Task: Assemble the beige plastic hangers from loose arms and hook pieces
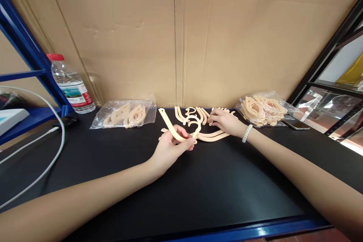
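My left hand [174,144] pinches beige plastic folding-hanger parts: a curved hanger arm [169,124] pointing up and left, and a hook [196,123] rising beside the thumb. Farther back, my right hand [224,121] has its fingers bent down among loose hanger parts; whether a piece is between the fingertips is hidden. Long curved hanger arms [211,137] lie between my two hands. Behind them, more arms [200,113] and a loose hook [190,111] are laid out on the black table [181,189].
Clear plastic bags of hanger parts lie at left [126,114] and right [262,109]. A phone [296,123] is beside the right bag. A water bottle [73,85] and white cable [58,151] are at left. A cardboard wall [127,45] stands behind.
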Available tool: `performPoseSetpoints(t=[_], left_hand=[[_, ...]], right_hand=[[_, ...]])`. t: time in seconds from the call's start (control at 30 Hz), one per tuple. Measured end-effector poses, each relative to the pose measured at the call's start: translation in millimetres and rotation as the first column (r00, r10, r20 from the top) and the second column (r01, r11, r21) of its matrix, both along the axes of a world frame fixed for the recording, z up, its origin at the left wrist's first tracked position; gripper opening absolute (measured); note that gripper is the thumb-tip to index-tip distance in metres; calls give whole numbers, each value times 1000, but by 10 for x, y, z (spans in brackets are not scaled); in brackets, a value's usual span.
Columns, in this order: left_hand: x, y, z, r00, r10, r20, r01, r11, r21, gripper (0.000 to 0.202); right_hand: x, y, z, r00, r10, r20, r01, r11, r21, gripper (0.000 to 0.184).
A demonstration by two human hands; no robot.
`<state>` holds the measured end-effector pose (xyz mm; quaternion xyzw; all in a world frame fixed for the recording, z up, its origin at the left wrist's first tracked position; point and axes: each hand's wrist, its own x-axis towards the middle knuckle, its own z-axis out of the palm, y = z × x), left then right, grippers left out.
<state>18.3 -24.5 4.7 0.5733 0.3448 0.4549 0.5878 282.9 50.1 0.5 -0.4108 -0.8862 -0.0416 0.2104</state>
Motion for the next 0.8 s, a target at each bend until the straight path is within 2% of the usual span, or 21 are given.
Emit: performPoseSetpoints(t=[0.13,0.23,0.33,0.4,0.47,0.53,0.63,0.8], left_hand=[[-3,-2,5,1000,-3,2,3,1000,-3,30],[-6,-3,11,1000,-5,13,5,1000,-8,31],[-10,-6,17,1000,-14,20,14,1000,-14,31],[-11,-10,22,1000,-12,19,12,1000,-20,30],[-10,-16,28,1000,-2,19,2,1000,-25,30],[-11,-21,32,1000,-1,16,1,1000,-24,30],[-15,-20,33,1000,-10,6,10,1000,-11,28],[-15,-10,38,1000,-6,20,7,1000,-26,26]], right_hand=[[-24,-12,-24,991,-17,-134,18,1000,6,18],[-26,-53,14,948,-74,-311,88,996,31,15],[-21,-134,108,848,-140,-511,203,977,69,21],[-38,-219,188,704,-152,-694,229,973,19,26],[-86,-325,268,491,-160,-856,165,982,-89,32],[-167,-442,336,309,-189,-932,49,982,-182,36],[-326,-606,396,208,-235,-949,-124,957,-264,38],[-570,-784,339,143,-350,-926,-408,831,-377,27]])
